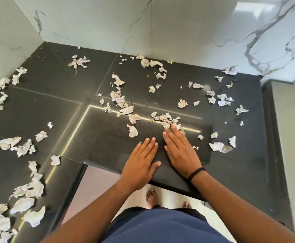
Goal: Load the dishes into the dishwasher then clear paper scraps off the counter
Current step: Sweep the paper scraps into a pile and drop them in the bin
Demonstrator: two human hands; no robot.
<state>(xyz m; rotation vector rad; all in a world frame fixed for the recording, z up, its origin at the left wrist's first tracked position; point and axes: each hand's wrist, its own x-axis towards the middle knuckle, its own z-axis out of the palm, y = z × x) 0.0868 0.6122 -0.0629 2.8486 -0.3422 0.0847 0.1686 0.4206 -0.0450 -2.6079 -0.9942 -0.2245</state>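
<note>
Dark stone worktop [55, 109] in a corner, white veined marble walls [178, 28] behind and to the left. Paper scraps [166, 119] lie scattered over nearly the whole surface: thick along the left edge, looser across the middle and right, a few against the back wall. No dishes or dishwasher in view; judged from this, the paper-clearing part of the task is in hand.

Person stands at the inner corner of the worktop, both arms reaching forward.

Right hand [180, 148]: flat, palm down, fingers straight and together, pointing away from the body. Fingertips touch the near edge of a small cluster of scraps lying directly ahead of them, further from the body. Nothing held. Black band [196, 173] at the wrist.

Left hand [139, 160]: flat on bare stone just beside the right, fingers straight, thumb out. Touches no paper; nearest scrap [133, 131] lies a little ahead and to its left.

Key relation: the cluster lies ahead of the right hand, which is the nearer of the two. A raking pull toward the body looks likely, though this is only a guess
</note>
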